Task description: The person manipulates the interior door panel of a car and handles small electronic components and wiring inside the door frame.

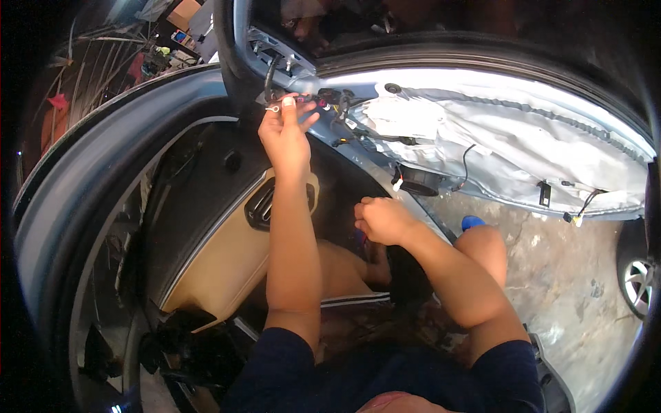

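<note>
While the left hand pinches a small ring-ended wire at the door hinge, up at twelve o'clock, the right hand sits clenched, empty, near the open car door at three o'clock.

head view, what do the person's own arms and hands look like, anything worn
Both arms are bare from above the elbow down, with short dark navy sleeves at the upper arms. The left hand and right hand wear no gloves; no watch, ring or wristband shows.
</note>
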A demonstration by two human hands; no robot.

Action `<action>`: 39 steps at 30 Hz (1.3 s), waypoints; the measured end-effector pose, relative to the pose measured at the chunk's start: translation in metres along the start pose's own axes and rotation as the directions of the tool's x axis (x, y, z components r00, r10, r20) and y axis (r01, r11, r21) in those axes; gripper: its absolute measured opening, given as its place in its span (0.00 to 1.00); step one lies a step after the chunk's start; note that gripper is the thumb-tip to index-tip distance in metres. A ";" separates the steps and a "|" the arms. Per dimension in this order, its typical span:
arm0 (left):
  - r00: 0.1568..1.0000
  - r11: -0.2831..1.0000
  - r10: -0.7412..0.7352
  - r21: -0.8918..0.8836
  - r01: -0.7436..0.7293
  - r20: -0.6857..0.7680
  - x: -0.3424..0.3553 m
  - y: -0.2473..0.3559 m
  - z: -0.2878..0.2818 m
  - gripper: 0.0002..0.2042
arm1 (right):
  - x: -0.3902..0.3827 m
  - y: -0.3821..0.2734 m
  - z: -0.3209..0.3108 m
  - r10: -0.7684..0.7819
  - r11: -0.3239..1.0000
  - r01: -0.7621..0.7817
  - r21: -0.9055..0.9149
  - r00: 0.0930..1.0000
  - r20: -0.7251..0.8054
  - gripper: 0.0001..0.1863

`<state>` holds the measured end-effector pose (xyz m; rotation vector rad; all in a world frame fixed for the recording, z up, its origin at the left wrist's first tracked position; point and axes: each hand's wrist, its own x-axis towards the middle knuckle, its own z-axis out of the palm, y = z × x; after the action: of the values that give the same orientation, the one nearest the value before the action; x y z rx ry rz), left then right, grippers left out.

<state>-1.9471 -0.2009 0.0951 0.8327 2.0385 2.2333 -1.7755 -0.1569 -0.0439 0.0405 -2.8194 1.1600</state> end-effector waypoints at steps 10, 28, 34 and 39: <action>0.996 0.998 -0.034 0.057 0.039 -0.080 0.006 -0.002 0.005 0.12 | 0.000 0.000 -0.005 0.020 1.000 -0.020 -0.004 0.999 0.037 0.12; 0.992 0.972 0.130 0.197 -0.128 0.007 -0.005 -0.014 0.013 0.11 | 0.004 -0.001 -0.002 -0.003 1.000 0.003 0.001 0.999 0.042 0.11; 0.996 0.989 0.091 0.113 -0.092 0.012 -0.006 -0.012 0.020 0.12 | 0.004 0.000 -0.002 -0.002 1.000 0.002 0.010 1.000 0.030 0.11; 0.997 0.994 0.074 0.081 -0.076 0.031 -0.004 -0.013 0.019 0.12 | 0.004 -0.001 -0.006 0.018 1.000 -0.018 -0.004 0.998 0.064 0.11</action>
<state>-1.9404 -0.1824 0.0812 0.9566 2.1349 2.1737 -1.7792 -0.1536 -0.0389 0.0533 -2.8828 1.1787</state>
